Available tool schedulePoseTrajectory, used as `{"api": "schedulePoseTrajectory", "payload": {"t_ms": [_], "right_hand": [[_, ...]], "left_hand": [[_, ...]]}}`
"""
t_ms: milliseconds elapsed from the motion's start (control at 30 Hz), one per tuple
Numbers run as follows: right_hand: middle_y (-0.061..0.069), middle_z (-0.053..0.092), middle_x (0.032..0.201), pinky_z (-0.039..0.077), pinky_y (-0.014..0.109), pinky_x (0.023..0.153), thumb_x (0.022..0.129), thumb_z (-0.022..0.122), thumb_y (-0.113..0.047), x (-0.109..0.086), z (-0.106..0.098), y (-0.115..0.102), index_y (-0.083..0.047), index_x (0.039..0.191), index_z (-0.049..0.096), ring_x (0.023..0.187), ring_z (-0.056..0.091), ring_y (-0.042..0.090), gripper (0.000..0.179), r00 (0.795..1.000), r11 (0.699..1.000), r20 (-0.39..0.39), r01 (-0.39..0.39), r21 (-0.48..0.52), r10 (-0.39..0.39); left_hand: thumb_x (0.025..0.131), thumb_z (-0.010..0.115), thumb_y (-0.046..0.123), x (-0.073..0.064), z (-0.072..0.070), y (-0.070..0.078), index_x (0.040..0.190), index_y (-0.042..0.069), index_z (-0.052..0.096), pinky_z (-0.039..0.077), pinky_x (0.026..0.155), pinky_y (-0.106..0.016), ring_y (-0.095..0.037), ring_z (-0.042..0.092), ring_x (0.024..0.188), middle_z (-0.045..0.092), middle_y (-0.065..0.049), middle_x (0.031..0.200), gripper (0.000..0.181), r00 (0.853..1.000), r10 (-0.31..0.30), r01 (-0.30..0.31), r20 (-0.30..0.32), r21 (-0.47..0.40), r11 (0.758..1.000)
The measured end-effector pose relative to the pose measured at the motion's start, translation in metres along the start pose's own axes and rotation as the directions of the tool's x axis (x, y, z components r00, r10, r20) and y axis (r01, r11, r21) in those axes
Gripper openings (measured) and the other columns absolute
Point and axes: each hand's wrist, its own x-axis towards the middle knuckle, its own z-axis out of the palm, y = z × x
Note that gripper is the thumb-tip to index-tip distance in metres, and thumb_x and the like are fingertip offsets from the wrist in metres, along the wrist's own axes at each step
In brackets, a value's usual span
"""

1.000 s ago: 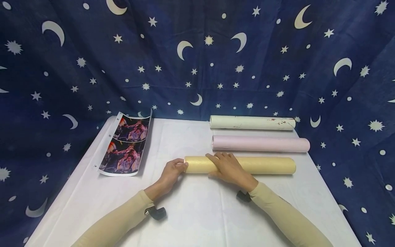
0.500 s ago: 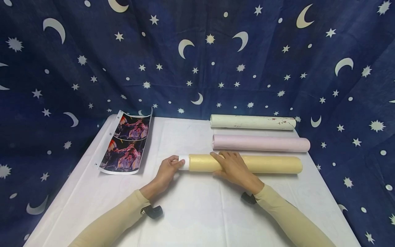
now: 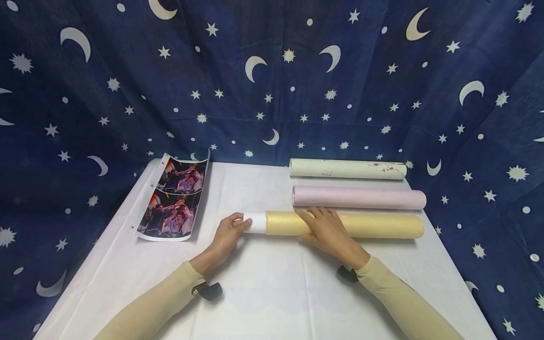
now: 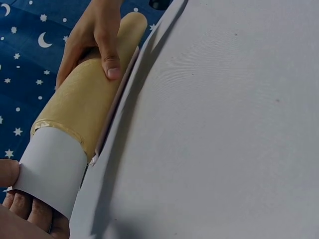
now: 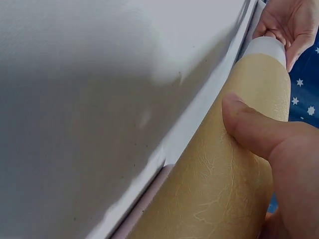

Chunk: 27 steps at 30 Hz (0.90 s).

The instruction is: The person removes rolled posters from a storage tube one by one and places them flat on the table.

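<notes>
A yellow paper roll [image 3: 382, 225] with a crinkled surface lies sideways across the table. Out of its left end sticks a white paper roll [image 3: 256, 223]. My left hand [image 3: 226, 233] pinches the outer edge of this white roll, with the thumb outside and the fingertips tucked inside its rim in the left wrist view. Over the yellow roll, left of its middle, my right hand [image 3: 330, 232] grips it from above. In the right wrist view its thumb lies along the near side of the yellow roll [image 5: 209, 184]. How far the white roll reaches inside is hidden.
Behind the yellow roll lie a pink roll [image 3: 359, 197] and, farther back, a cream roll [image 3: 340, 168] with a floral print. At the left, a curled printed sheet [image 3: 172, 198] shows two photos. A dark blue star-and-moon cloth [image 3: 272, 71] hangs behind the white table [image 3: 263, 293].
My left hand has moved slightly left with the white roll, while my right hand and the yellow roll have shifted right. More of the white roll now shows.
</notes>
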Motion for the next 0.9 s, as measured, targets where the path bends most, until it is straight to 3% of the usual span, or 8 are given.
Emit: {"api": "schedulePoseTrajectory", "payload": {"t_ms": [100,300,567,900], "right_hand": [[0.010,0.062,0.124,0.045,0.053,0.091,0.077,0.079,-0.049,-0.001,-0.001,0.002,-0.024,0.144,0.049,0.111,0.060,0.035,0.078,1.000,1.000,-0.010,-0.003,-0.011,0.003],[0.008,0.063,0.121,0.044,0.053,0.091,0.077,0.079,-0.048,-0.002,-0.004,0.007,-0.025,0.144,0.049,0.108,0.061,0.035,0.077,1.000,1.000,-0.027,-0.012,-0.023,0.012],[0.012,0.063,0.121,0.044,0.054,0.092,0.076,0.080,-0.047,-0.004,-0.009,0.013,-0.023,0.142,0.051,0.108,0.061,0.038,0.076,0.997,0.999,-0.075,-0.017,-0.037,0.014],[0.012,0.062,0.124,0.043,0.055,0.094,0.077,0.079,-0.048,-0.008,-0.015,0.024,-0.025,0.144,0.048,0.112,0.059,0.039,0.077,0.996,0.999,-0.083,-0.032,-0.042,0.028]], "left_hand": [[0.093,0.066,0.020,0.000,0.000,0.002,0.100,0.004,0.060,0.042,0.079,-0.030,-0.014,0.050,0.079,0.061,0.008,0.069,0.018,1.000,0.022,-0.021,-0.011,0.008,1.000],[0.093,0.065,0.019,0.000,-0.002,0.006,0.100,0.004,0.061,0.043,0.089,-0.033,-0.013,0.057,0.085,0.073,0.003,0.081,0.017,0.999,0.044,-0.044,-0.015,0.008,0.999],[0.094,0.065,0.020,0.002,-0.009,0.014,0.105,0.004,0.062,0.041,0.091,-0.028,-0.013,0.061,0.090,0.077,-0.003,0.092,0.020,0.998,0.062,-0.061,-0.025,0.024,0.998],[0.095,0.064,0.020,0.000,-0.015,0.025,0.109,0.002,0.060,0.041,0.093,-0.033,-0.012,0.063,0.089,0.077,-0.005,0.096,0.023,0.996,0.090,-0.090,-0.027,0.011,0.996]]}}
